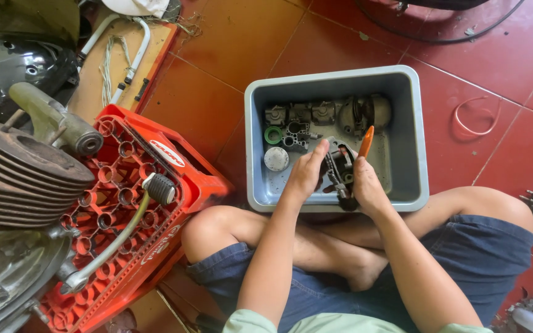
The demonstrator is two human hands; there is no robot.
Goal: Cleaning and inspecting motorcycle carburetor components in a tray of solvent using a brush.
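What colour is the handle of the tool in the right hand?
Orange; the tool handle sticks up from the right hand in the head view.

At the centre of the frame, the left hand [306,174] grips a dark, greasy metal engine part [339,168] over a grey rectangular plastic tub [413,132], while the right hand [367,187] holds an orange-handled brush [366,141] against it. More grey metal parts [316,115] lie in the tub's upper half. At lower left stands a red plastic crate [155,203] on the red tiled floor [229,49].
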